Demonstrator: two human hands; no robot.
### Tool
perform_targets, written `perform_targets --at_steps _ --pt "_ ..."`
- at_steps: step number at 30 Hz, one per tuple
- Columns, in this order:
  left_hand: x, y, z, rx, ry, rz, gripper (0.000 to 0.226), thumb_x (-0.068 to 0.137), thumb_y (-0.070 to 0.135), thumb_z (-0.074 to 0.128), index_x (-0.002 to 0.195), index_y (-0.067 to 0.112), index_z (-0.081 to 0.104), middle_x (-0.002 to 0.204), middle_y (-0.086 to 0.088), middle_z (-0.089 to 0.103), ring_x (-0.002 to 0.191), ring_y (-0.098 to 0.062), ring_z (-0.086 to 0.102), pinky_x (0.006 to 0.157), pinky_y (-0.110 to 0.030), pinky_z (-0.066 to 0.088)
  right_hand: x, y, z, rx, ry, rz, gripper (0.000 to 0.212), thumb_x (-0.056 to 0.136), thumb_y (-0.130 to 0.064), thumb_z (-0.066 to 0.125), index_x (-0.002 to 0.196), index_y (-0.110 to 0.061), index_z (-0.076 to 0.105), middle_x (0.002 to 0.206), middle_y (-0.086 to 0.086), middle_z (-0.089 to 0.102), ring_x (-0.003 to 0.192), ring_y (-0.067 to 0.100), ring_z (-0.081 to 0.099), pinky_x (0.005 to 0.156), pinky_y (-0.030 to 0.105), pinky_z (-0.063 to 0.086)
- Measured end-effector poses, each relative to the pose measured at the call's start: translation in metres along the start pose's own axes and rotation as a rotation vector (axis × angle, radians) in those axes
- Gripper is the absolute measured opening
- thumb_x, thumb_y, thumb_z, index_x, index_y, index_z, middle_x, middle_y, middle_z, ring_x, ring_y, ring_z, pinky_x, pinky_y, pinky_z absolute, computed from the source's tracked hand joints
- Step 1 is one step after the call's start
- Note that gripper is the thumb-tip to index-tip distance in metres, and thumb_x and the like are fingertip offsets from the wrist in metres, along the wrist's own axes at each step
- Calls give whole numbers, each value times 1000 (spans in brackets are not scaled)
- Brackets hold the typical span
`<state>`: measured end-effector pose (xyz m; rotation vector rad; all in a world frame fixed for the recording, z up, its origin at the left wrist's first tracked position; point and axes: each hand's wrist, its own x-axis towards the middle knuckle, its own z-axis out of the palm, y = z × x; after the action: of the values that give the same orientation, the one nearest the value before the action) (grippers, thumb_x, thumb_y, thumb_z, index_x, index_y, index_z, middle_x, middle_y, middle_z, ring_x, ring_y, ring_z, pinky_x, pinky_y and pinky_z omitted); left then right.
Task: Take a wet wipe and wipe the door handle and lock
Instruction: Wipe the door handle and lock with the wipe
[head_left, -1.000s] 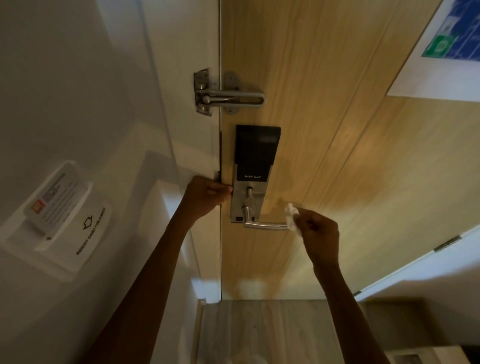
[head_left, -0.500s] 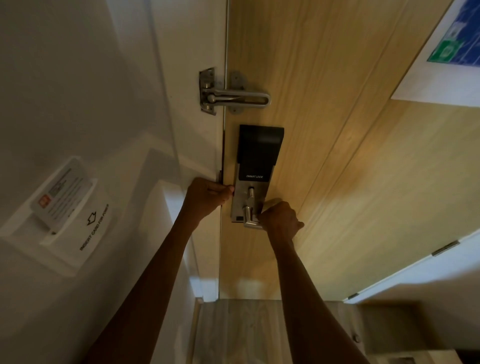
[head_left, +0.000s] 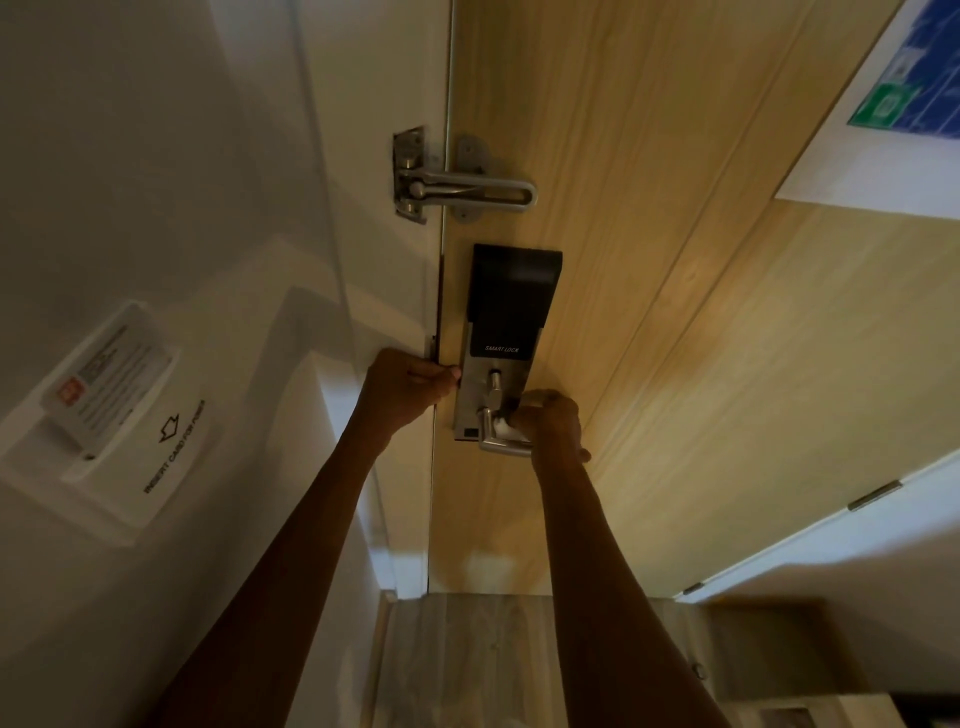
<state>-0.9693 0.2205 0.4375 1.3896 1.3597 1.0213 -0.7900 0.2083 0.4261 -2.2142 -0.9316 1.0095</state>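
A wooden door carries a smart lock with a black top and a silver plate. Its silver lever handle sticks out at the plate's lower end. My right hand is closed over the lever near its root, pressing a white wet wipe against it; only a small bit of the wipe shows. My left hand grips the door's edge just left of the lock plate, fingers curled round it.
A silver swing-bar door guard sits above the lock, bridging frame and door. A white key-card holder hangs on the left wall. A notice sheet is stuck on the door at top right. Pale floor lies below.
My right hand has slid with the wipe from the lever's free end inward along the handle to its root by the lock plate. My left hand has stayed on the door edge.
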Motion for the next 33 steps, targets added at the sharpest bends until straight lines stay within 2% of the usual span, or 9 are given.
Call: perform_targets --at_steps 3,6,11,13,16,19,25,30,33 --pt "-1 2 1 -3 -6 -3 19 81 25 74 93 10 76 90 -9 77 89 -20 73 92 -47 55 1 3 -2 145 -21 -51 66 66 -24 83 123 -9 54 121 9 63 111 31 58 100 47 41" --pt "-1 2 0 19 -12 4 18 81 25 73 92 11 76 89 -9 77 88 -20 73 92 -48 55 -2 7 -10 359 20 -59 62 68 -13 81 125 -9 56 120 13 63 109 33 59 102 52 41" --pt "-1 1 -3 -9 -18 -13 7 75 30 76 79 25 78 88 -9 77 88 -25 73 92 -53 54 -7 5 -22 473 85 -69 61 70 -16 80 124 -12 54 122 11 60 111 30 57 104 50 40" --pt "-2 2 -3 -26 -12 -7 3 77 26 76 76 28 77 88 -10 77 88 -25 73 91 -53 54 -11 6 -26 519 122 -106 53 71 -15 80 118 -13 55 117 9 60 104 26 59 98 43 45" --pt "-4 4 -3 -29 -17 -19 8 78 24 76 73 30 77 87 -9 77 88 -25 73 92 -52 54 -16 6 -40 650 161 -179 35 73 -11 78 103 -13 59 105 8 64 90 22 61 75 30 49" --pt "-4 8 -1 -26 -15 -1 14 80 20 74 70 30 75 86 -8 76 88 -24 73 92 -51 54 -16 9 -55 621 217 -270 24 74 -10 76 92 -15 61 94 1 66 83 19 63 71 29 50" --pt "-3 6 -1 21 -7 7 12 81 23 73 72 31 75 86 -8 77 85 -22 74 91 -49 55 -19 16 -32 340 180 -453 14 79 -9 70 91 -15 65 95 -4 69 81 10 65 68 24 53" --pt "-4 7 -1 1 -4 11 17 80 21 74 67 33 75 83 -8 76 84 -24 73 90 -51 56 -20 12 -34 514 161 -555 17 80 0 71 92 -9 64 94 -1 71 85 12 70 77 24 56" --pt "-3 5 -1 3 -15 18 17 80 22 74 68 34 75 84 -8 76 85 -23 73 89 -50 56 -18 28 -49 402 203 -658 18 81 -4 71 97 -12 66 99 -3 71 88 7 69 76 23 58"
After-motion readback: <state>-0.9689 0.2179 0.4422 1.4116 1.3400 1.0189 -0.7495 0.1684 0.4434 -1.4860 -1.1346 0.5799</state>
